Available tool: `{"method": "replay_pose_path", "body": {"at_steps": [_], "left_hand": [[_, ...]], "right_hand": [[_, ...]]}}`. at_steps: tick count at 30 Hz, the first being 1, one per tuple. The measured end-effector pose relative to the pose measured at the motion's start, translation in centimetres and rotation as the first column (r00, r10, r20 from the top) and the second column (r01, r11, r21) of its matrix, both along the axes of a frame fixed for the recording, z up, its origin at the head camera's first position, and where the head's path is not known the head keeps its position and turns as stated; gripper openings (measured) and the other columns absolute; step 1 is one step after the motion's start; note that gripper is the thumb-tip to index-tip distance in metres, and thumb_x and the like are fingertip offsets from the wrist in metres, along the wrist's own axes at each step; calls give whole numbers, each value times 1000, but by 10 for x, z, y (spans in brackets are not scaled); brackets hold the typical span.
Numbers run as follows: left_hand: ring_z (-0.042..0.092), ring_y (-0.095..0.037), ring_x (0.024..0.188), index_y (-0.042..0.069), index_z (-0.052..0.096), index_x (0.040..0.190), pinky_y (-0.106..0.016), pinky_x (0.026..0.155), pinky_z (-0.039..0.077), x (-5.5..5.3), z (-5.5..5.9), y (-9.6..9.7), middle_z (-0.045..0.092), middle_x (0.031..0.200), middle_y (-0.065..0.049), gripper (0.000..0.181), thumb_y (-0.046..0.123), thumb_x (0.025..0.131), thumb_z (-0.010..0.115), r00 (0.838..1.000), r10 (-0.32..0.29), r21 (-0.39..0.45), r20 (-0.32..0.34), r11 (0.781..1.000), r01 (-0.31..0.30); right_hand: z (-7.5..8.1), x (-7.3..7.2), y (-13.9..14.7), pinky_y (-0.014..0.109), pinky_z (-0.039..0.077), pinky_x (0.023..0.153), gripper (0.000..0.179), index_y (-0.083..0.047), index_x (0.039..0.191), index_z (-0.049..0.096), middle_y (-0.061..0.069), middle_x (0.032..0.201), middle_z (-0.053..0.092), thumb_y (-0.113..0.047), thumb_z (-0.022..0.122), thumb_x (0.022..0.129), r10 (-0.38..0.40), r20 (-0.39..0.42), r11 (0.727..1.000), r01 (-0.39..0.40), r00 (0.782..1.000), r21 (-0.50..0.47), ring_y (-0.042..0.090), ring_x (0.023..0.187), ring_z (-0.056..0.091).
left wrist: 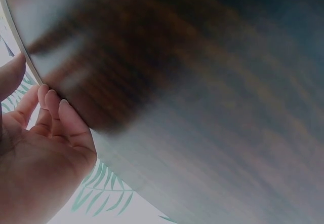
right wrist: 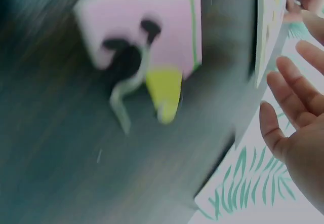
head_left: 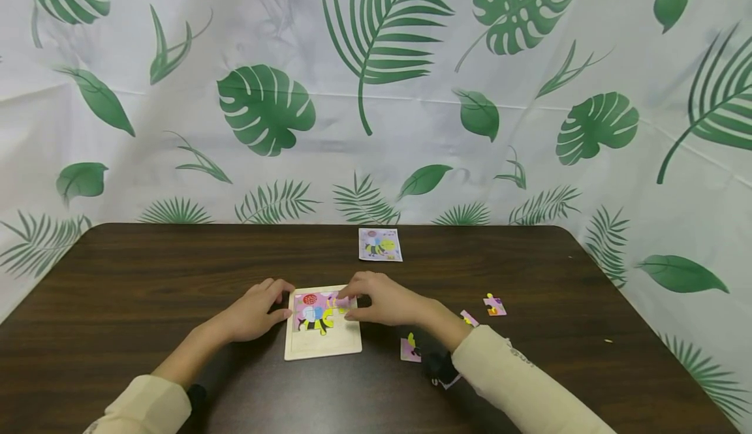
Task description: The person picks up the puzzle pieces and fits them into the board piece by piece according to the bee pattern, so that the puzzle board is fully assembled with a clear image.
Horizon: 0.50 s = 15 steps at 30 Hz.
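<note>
A square wooden puzzle board (head_left: 326,348) lies on the table, partly filled with bee-picture pieces on pink. My left hand (head_left: 255,310) is at its left edge, thumb and index finger apart and touching the side; in the left wrist view the fingertips of this hand (left wrist: 55,138) meet a pale rim. Over the board's upper right, my right hand (head_left: 384,300) rests its fingertips on a pink and yellow puzzle piece (head_left: 337,302), with the thumb near the right edge. In the right wrist view this hand (right wrist: 304,117) has loosely spread fingers.
A bee picture card (head_left: 380,245) lies behind the board. To the right are loose pieces: one pink with yellow and black (head_left: 409,349), one beside the right forearm (head_left: 469,318), and one farther right (head_left: 495,305). A leaf-print cloth (head_left: 411,147) hangs behind the table.
</note>
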State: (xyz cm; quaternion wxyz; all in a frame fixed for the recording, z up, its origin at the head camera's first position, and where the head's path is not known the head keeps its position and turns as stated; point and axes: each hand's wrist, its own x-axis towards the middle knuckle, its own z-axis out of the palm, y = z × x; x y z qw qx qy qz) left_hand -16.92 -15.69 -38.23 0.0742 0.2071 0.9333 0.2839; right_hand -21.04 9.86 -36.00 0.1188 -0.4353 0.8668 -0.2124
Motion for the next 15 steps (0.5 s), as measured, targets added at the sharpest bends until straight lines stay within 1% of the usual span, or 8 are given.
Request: {"method": "replay_pose_path", "body": {"at_steps": [4,8,11,15], "left_hand": [[42,-22,83,4,49,114,-39,71,36,0,1,0,44,89,-4,31,15,88,60,1000,0,0,3,1000,0],[43,-23,83,4,50,114,-39,71,36,0,1,0,44,89,-4,31,15,88,61,1000,3,-6,5,1000,-3],[43,-23,83,4,50,114,-40,71,37,1,2,1,44,89,-5,31,16,88,61,1000,3,-7,7,1000,-3],[43,-24,84,4,50,115,-40,71,37,1,3,1,45,90,-5,32,16,88,61,1000,3,-7,12,1000,-3]], "right_hand": [[4,-3,17,29,44,77,30,-5,110,65,4,98,60,-16,69,82,2,29,1000,-1,1000,-13,17,87,53],[9,-5,36,32,45,78,31,-3,109,64,5,98,61,-17,69,82,-18,56,1000,19,998,-18,18,87,54],[10,-6,53,34,45,78,30,-3,108,64,5,99,61,-18,69,82,-33,69,999,34,997,-20,20,88,55],[8,-8,76,35,45,78,31,-4,108,64,4,100,61,-21,68,83,-44,64,999,45,997,-20,19,88,54]]}}
